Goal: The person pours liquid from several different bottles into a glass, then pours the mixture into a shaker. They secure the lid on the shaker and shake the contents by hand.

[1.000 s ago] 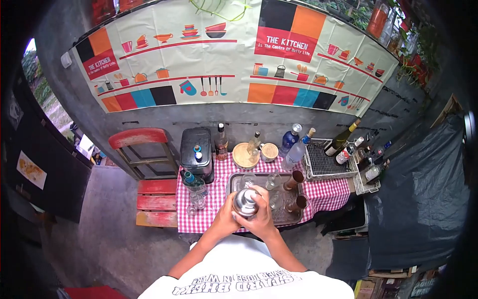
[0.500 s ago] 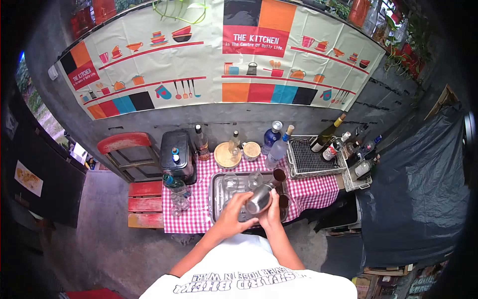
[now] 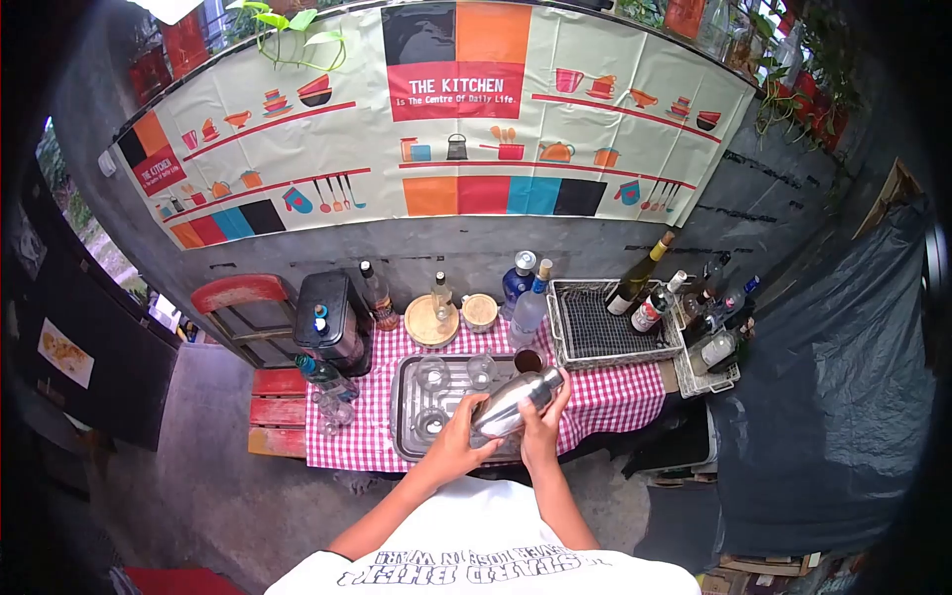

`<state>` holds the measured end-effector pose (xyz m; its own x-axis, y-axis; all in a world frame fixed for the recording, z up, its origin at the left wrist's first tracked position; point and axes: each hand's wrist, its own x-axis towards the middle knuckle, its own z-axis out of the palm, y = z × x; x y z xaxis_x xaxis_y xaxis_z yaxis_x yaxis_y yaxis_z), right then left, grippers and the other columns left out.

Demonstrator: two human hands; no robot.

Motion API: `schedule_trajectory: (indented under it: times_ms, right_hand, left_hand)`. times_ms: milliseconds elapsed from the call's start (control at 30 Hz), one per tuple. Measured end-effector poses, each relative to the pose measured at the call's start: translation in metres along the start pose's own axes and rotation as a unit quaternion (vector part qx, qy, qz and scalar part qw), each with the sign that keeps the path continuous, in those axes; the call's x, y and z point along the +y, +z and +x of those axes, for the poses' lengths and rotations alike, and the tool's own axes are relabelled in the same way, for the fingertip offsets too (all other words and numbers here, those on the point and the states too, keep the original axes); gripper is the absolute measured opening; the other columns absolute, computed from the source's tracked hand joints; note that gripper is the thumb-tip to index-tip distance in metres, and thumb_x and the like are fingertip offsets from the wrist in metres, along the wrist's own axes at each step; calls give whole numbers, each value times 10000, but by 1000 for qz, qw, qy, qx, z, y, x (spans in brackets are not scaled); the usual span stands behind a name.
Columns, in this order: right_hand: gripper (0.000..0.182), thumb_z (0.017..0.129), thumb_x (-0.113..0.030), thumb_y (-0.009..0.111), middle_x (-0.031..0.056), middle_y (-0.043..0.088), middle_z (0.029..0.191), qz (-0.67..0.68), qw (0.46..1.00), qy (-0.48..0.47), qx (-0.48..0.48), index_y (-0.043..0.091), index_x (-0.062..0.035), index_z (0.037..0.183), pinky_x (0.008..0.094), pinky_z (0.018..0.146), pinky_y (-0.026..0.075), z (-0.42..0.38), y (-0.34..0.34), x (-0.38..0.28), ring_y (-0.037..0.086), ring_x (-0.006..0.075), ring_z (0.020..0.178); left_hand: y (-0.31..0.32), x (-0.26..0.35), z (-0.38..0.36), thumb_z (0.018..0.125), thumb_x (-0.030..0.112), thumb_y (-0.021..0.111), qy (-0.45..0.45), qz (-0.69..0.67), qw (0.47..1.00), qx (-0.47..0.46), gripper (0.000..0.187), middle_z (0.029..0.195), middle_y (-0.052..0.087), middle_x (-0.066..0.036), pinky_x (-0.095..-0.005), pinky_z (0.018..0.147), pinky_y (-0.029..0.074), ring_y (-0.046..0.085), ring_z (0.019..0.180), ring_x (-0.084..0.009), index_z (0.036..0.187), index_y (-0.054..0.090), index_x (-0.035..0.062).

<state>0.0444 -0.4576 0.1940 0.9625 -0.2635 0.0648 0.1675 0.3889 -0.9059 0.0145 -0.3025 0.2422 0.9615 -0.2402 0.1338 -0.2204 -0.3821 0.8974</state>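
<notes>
Both my hands grip a steel cocktail shaker point(image 3: 516, 401), tilted with its top toward the upper right, over a metal tray point(image 3: 405, 409). My left hand point(image 3: 458, 443) cups its lower end. My right hand point(image 3: 543, 428) wraps its middle from below. Clear glasses point(image 3: 432, 373) stand on the tray. A brown cup point(image 3: 529, 360) sits just beyond the shaker's top.
A red checked cloth point(image 3: 615, 392) covers the small table. Behind the tray stand several bottles point(image 3: 528, 307), a round wooden board point(image 3: 430, 322), a black box point(image 3: 330, 312) and a wire basket point(image 3: 605, 327). A red chair point(image 3: 260, 367) is at the left.
The shaker went from upright in front of me to tilted toward the right. The view shifted, so the table now sits further left and higher.
</notes>
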Motion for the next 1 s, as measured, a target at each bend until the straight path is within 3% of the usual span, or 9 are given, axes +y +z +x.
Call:
schedule_trajectory:
  times_ms: [167, 267, 333, 433, 600, 700, 800, 833, 1000]
  right_hand:
    - [957, 696, -101, 834, 184, 403, 1338, -244, 953, -113, -137, 226, -33, 1432, 392, 1024, 404, -5, 4, -42, 453, 277, 1240]
    - [887, 658, -95, 872, 244, 451, 1320, -334, 831, -351, -273, 316, -94, 1349, 457, 975, 452, 4, 12, -52, 514, 378, 1190]
    - [823, 694, -117, 851, 241, 442, 1321, -316, 841, -337, -281, 349, -128, 1345, 493, 976, 467, 3, 13, -49, 497, 426, 1210]
    - [883, 687, -121, 863, 238, 423, 1339, -253, 889, -269, -270, 306, -120, 1373, 465, 1002, 449, 4, 15, -37, 489, 391, 1229]
    - [887, 810, -115, 741, 132, 406, 1344, -19, 994, 1, -111, 170, -123, 1489, 371, 1029, 423, -2, 35, -18, 468, 229, 1207]
    - [690, 935, -132, 605, 64, 440, 1328, 191, 965, 177, -34, 197, -207, 1486, 387, 999, 465, -9, 47, 4, 487, 195, 1200]
    - [307, 997, -296, 528, 59, 596, 1151, 254, 922, 290, -18, 487, -114, 1241, 381, 957, 491, -18, 58, 27, 596, 185, 1072]
    - [303, 1003, -380, 496, 62, 631, 1088, 249, 917, 312, -1, 556, -100, 1102, 376, 928, 502, -25, 63, 27, 616, 199, 1035]
    - [313, 990, -372, 519, 74, 611, 1127, 251, 914, 320, 3, 519, -108, 1158, 383, 922, 502, -38, 76, 41, 607, 212, 1049]
  left_hand:
    - [28, -20, 3, 757, 99, 768, -17, -54, 998, 32, 781, 1256, 521, -208, -395, 1007, 433, 545, 1210, -323, 1385, 312, 19]
    - [28, -14, 1, 742, 64, 758, -15, -73, 995, 60, 779, 1270, 527, -223, -405, 1003, 448, 556, 1211, -334, 1386, 321, 24]
    - [23, -8, -1, 735, 70, 759, -27, -89, 994, 64, 784, 1279, 527, -218, -412, 1004, 450, 565, 1197, -335, 1387, 325, 34]
    - [16, -20, -6, 723, 94, 784, -22, -80, 993, 80, 771, 1278, 532, -194, -397, 1008, 437, 552, 1195, -309, 1374, 376, 37]
    - [-12, -23, -18, 704, 161, 838, 20, -15, 993, 116, 785, 1256, 530, -165, -375, 1009, 421, 539, 1173, -273, 1354, 422, 19]
    - [-31, -21, -19, 714, 174, 833, 32, 5, 993, 117, 711, 1230, 534, -164, -379, 999, 425, 542, 1163, -295, 1306, 472, 16]
    - [-53, -19, -21, 722, 183, 831, 56, 35, 992, 111, 633, 1217, 541, -163, -385, 979, 437, 550, 1148, -317, 1249, 524, 16]
    - [-58, -24, -24, 722, 187, 832, 59, 24, 993, 96, 632, 1212, 543, -162, -386, 976, 440, 555, 1140, -318, 1248, 525, 17]
    - [-81, -34, -36, 735, 195, 831, 46, -23, 996, 69, 626, 1199, 546, -157, -387, 976, 448, 567, 1130, -298, 1250, 522, 18]
